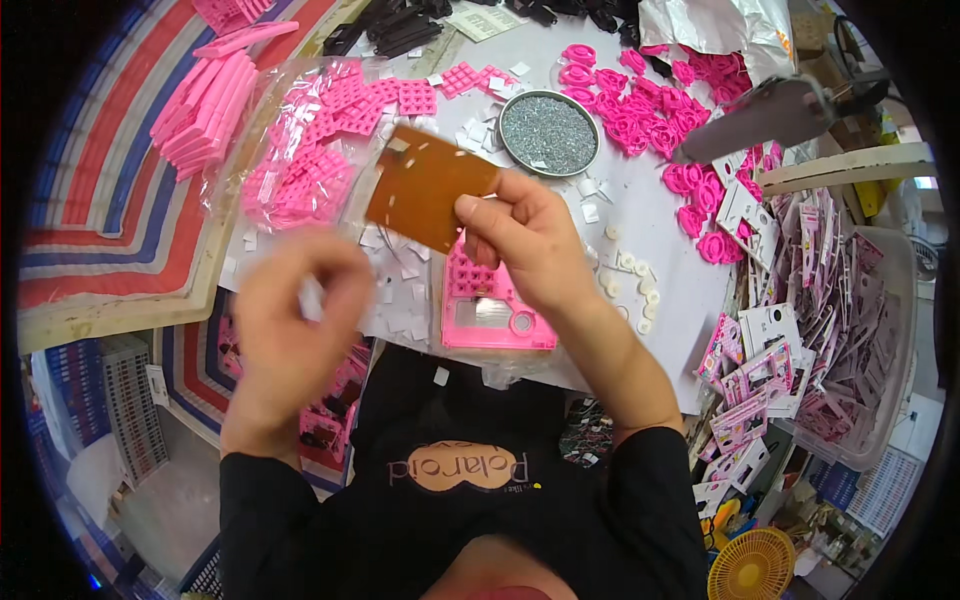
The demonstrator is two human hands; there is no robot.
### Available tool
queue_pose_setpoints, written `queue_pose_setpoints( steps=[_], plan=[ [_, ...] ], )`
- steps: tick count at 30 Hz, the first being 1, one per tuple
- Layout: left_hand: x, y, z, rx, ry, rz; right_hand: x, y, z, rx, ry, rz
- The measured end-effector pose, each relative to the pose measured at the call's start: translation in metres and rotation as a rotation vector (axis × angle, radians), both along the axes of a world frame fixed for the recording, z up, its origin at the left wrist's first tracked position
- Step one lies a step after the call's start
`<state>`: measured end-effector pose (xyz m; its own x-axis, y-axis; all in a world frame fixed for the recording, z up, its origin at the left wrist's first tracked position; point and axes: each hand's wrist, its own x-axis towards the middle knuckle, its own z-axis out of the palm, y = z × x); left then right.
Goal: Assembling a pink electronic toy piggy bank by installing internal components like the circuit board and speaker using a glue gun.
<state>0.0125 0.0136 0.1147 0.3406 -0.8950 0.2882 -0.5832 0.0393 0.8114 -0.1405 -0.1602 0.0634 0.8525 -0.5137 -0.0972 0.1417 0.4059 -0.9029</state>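
My right hand (525, 235) pinches a thin brown rectangular board (420, 190) by its right edge, thumb on top. The board looks like a circuit board, with several small pale marks. It is raised and tilted above the table. Below it lies a pink plastic case (500, 325) with a round opening and a pink grid of keys (470, 278) in it. My left hand (300, 300) is in the air to the left of the case, smeared by motion. Its fingers look bent, but whether it holds anything cannot be made out.
Pink key grids (300, 190) fill a clear bag at left, beside stacked pink panels (210, 110). A round tin (550, 135) holds small metal parts. Pink rings (640, 110) lie at back right. White round pieces (635, 285) sit right of the case. A plastic tub (870, 400) holds packaged items.
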Motion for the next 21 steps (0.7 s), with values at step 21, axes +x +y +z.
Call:
queue_pose_setpoints(
  steps=[21],
  plan=[
    [0.0, -0.005, -0.071, -0.301, 1.132, 0.165, -0.024, 0.065, -0.025, -0.162, 0.038, -0.039]
  ],
)
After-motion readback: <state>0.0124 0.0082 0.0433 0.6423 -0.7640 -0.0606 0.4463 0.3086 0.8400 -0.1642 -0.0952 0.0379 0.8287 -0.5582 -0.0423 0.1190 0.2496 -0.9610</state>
